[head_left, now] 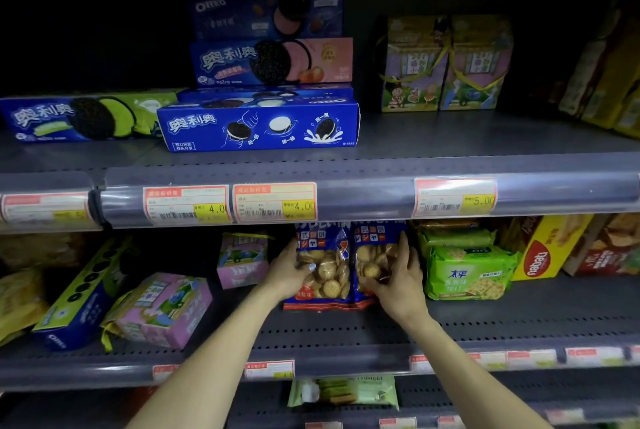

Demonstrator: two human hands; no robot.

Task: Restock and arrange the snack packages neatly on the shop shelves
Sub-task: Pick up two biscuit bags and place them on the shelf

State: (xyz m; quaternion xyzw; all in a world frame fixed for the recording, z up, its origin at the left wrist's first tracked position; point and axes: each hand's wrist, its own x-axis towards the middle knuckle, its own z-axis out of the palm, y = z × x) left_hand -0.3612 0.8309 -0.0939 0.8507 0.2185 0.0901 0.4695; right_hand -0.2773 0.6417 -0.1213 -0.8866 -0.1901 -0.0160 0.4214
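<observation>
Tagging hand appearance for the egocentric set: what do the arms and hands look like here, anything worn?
Both forearms are bare, with no sleeves in view up to the frame's bottom edge. No gloves, watch, bracelets or rings show on the left hand or the right hand. The left thumbnail carries a pale, glossy polish; the right hand's nails cannot be made out. No markings show on either arm in this dim light.

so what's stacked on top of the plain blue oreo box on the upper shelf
A blue-and-pink strawberry Oreo box sits above the plain blue Oreo box, with a darker blue Oreo box on top. Whether another box lies between them is hidden.
</observation>
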